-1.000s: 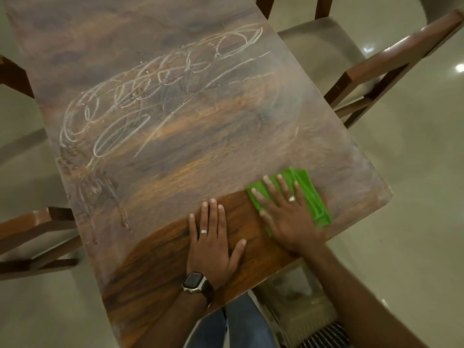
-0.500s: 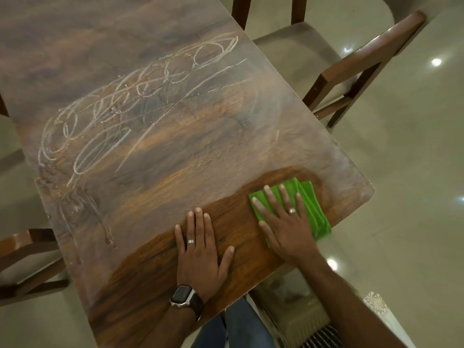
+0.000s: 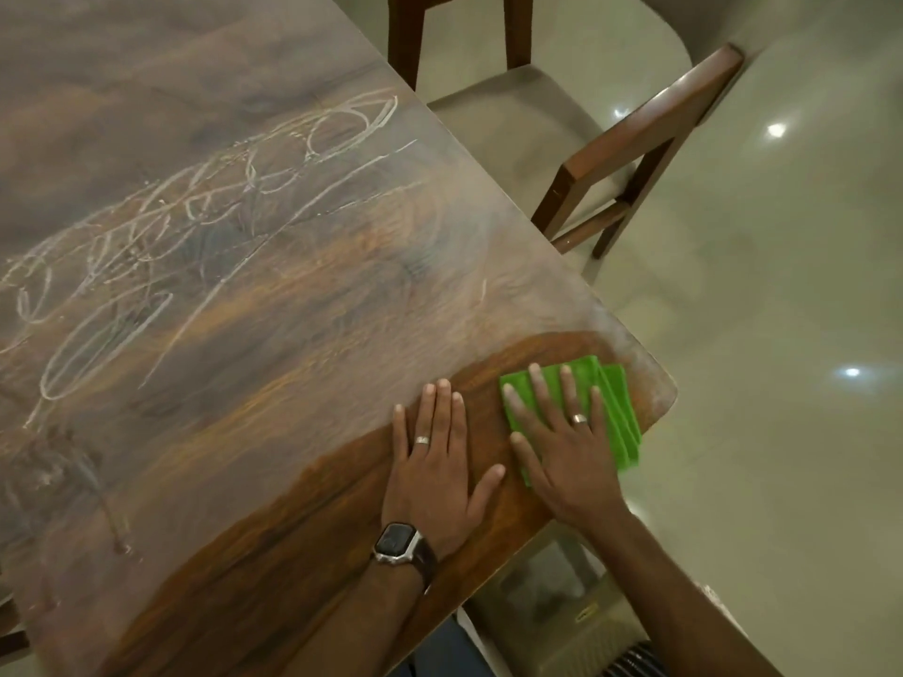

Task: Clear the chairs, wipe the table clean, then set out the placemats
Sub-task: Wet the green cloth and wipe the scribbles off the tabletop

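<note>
A dark wooden table [image 3: 273, 295] fills most of the view, dusty and marked with white chalk-like scribbles [image 3: 195, 222]. A strip along its near edge looks darker and clean. My right hand [image 3: 567, 447] presses flat on a folded green cloth [image 3: 613, 412] near the table's right corner. Beside it, my left hand [image 3: 435, 461] rests flat on the wood with fingers spread and holds nothing; a watch sits on that wrist.
A wooden chair [image 3: 630, 139] with a pale seat stands past the table's right edge. A beige appliance with a grille [image 3: 562, 623] sits on the floor below the near edge. Glossy tiled floor [image 3: 782, 383] lies to the right.
My right hand has slid the green cloth to the right toward the table's corner, widening the clean strip. The view has shifted right; my left hand stays flat.
</note>
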